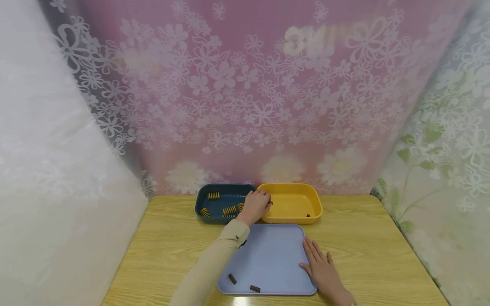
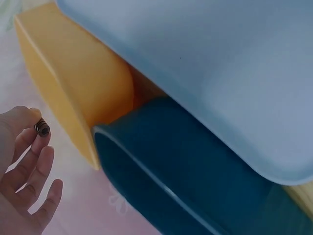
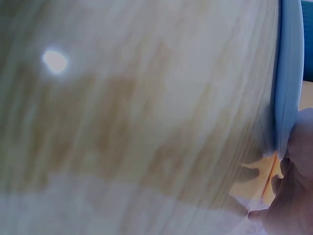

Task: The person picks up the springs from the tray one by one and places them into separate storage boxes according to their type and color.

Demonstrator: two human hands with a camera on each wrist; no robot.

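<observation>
My left hand (image 1: 257, 206) is over the left end of the yellow tray (image 1: 316, 199), beside the dark blue tray (image 1: 199, 199). Between its thumb and index finger it pinches a small dark coil spring (image 2: 42, 128); the other fingers are spread. My right hand (image 1: 321, 270) lies with straight fingers at the right edge of the light blue tray (image 1: 268, 255). Two dark springs lie near that tray's front edge: one spring (image 1: 232, 279) at the left, another spring (image 1: 254, 288) nearer the middle. A small dark piece (image 1: 308, 215) sits in the yellow tray.
Several larger yellow-and-black springs (image 1: 229, 210) lie in the dark blue tray. Both deep trays stand side by side at the back of the wooden table (image 1: 356, 242), against a flowered pink curtain (image 1: 260, 106). A white sheet (image 1: 65, 170) hangs at the left.
</observation>
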